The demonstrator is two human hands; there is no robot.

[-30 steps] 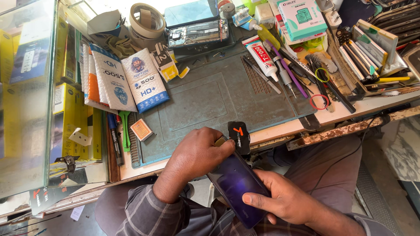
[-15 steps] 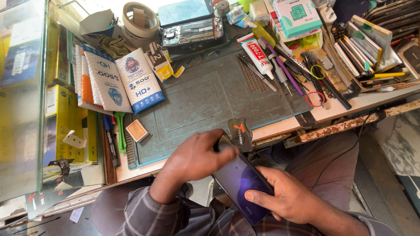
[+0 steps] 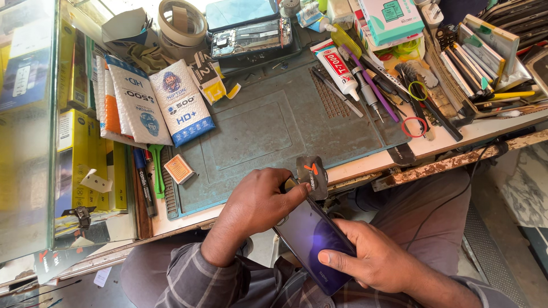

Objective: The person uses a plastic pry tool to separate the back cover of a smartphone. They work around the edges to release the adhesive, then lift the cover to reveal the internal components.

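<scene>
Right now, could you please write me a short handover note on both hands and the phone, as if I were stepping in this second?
Left hand: pinches a small dark pull tab at the top end of the phone.
Right hand: cradles the phone from below, thumb on its lower edge.
The phone sits over the lap, just off the table edge, dark glossy face up.
The green work mat lies in front; a glue tube and hand tools sit at its far right.
Done: tab gripped. Left: whether anything has lifted cannot be seen.

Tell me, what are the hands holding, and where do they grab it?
The right hand holds a dark phone by its lower end, thumb across the screen. The left hand grips the phone's top end, its fingers pinching a small dark card there.
</scene>
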